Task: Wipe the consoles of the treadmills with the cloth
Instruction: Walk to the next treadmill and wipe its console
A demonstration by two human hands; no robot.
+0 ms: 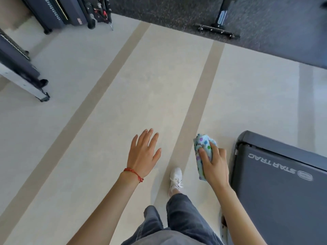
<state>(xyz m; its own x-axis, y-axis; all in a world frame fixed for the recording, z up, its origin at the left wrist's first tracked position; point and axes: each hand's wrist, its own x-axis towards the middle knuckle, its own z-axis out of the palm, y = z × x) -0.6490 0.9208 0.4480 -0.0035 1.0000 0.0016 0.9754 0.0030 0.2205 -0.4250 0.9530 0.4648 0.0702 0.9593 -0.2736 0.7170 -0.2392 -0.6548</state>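
Note:
My right hand [215, 164] grips a folded light-blue cloth [203, 149] with coloured dots, held in the air above the pale floor. My left hand [144, 153] hovers empty to its left, fingers straight and spread, a red string bracelet on the wrist. A dark grey treadmill end [276, 188] marked STAR TRAC lies on the floor at the lower right, just right of my right hand. No treadmill console is in view.
Pale floor with two tan stripes [200, 103] runs ahead. Dark gym machines [53, 13] stand at the top left, and a machine base [23, 75] at the left. Dark speckled mat [177, 15] with a black stand [217, 30] lies ahead. My white shoe [176, 178] is mid-step.

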